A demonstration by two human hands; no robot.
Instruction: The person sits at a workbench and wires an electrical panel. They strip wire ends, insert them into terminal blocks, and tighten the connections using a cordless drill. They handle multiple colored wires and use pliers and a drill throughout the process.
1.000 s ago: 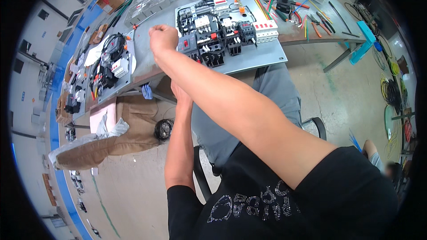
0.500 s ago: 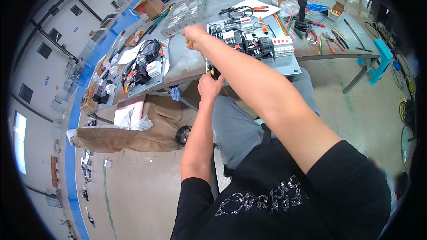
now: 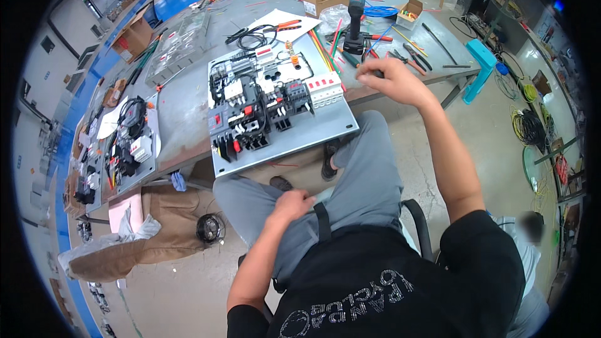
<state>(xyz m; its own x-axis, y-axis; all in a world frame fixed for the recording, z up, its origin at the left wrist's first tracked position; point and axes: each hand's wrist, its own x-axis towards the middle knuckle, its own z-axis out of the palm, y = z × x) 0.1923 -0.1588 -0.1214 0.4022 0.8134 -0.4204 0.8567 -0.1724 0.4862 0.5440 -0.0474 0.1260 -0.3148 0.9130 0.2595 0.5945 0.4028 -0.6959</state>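
Cluttered workshop table [image 3: 183, 95], a wired panel [image 3: 313, 130] jutting past its front edge.
Over that edge, right of the panel and just short of the pliers [image 3: 419, 58] near the right corner, the right hand [image 3: 397, 81] has bent fingers with something dark at the tips; whether they pinch it, I cannot tell. At the grey trousers [image 3: 369, 169], the left hand [image 3: 293, 205] is loosely curled, its grip unclear. Panel wiring seems the step in hand; taking a tool would call for spread right fingers.
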